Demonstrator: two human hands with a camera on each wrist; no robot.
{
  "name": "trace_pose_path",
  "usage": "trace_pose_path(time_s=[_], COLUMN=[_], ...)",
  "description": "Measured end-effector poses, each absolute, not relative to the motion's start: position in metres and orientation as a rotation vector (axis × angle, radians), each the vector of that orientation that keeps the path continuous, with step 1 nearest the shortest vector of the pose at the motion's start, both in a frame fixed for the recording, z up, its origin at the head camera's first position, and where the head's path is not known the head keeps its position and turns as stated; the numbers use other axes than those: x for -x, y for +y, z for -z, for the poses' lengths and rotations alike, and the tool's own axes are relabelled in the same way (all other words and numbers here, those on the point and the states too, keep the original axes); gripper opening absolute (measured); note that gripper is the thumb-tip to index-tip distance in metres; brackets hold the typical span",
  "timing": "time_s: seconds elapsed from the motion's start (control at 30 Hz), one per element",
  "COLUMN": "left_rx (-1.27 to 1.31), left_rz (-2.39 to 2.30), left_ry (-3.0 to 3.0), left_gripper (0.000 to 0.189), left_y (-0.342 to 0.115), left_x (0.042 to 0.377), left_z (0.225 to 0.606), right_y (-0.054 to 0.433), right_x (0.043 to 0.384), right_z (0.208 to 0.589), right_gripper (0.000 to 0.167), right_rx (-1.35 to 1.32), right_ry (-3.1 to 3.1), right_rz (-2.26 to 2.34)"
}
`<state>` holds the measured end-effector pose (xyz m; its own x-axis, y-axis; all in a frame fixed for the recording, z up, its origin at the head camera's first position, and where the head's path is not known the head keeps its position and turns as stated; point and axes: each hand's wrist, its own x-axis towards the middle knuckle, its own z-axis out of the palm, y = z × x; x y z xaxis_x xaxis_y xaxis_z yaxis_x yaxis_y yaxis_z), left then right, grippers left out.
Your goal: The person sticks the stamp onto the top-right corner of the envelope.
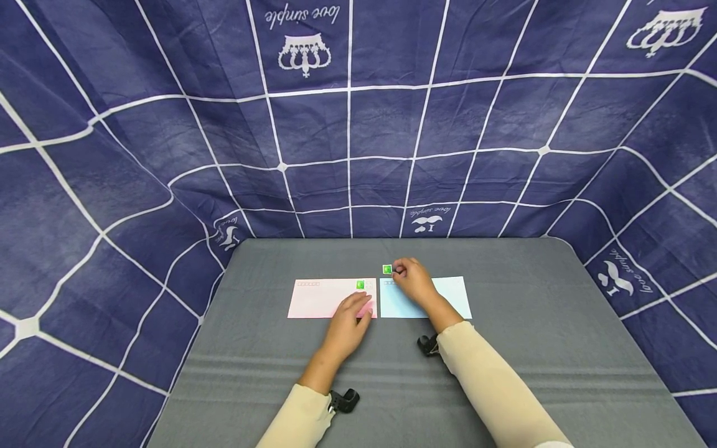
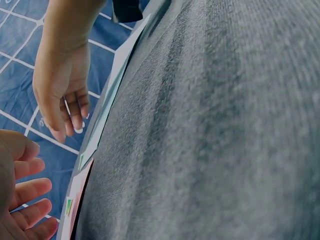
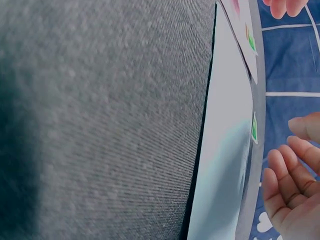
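Nearest to us, two cream sleeves [image 1: 495,379] reach in from the bottom edge, each wrist bearing a small black camera [image 1: 345,400]. The left hand [image 1: 347,320] is over the right end of a flat pink paper envelope [image 1: 319,300], fingers loosely extended, holding nothing. The right hand [image 1: 413,281] has its fingers gently bent, with nothing gripped; it and its forearm block our view of the middle of a pale blue paper envelope [image 1: 455,295]. Just beside the right fingertips, a small square green stamp with a white border [image 1: 387,269] lies on the table, beyond the blue envelope's far edge. A second green stamp [image 1: 360,284] is on the pink envelope, near its far right corner. The envelopes lie side by side, a narrow gap between them.

Under everything we find a dark grey fabric-covered table [image 1: 532,280], creased towards us. Around it hangs navy cloth [image 1: 381,118] with white grid lines and upside-down crowns.
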<state>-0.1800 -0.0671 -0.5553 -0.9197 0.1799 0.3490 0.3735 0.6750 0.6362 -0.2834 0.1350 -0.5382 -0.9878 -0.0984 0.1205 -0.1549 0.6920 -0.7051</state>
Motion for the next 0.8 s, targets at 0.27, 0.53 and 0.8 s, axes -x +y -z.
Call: trace_pose_path(time_s=[0.27, 0.53, 0.8], left_rx=[0.517, 0.563, 0.595], left_rz=[1.059, 1.018, 0.948], left_ry=[-2.647, -2.696, -2.765], left_gripper=[0.034, 0.034, 0.035], left_y=[-0.06, -0.051, -0.044], left_x=[0.179, 0.177, 0.177], left_z=[0.555, 0.556, 0.557], right_y=[0.134, 0.134, 0.139], right_x=[0.291, 0.299, 0.306], right_z=[0.538, 0.544, 0.552], right_gripper=[0.025, 0.026, 0.021], right_rx=[-0.237, -0.245, -0.288], right_ry=[-2.861, -2.888, -2.834], right_rz=[-1.156, -1.124, -1.177])
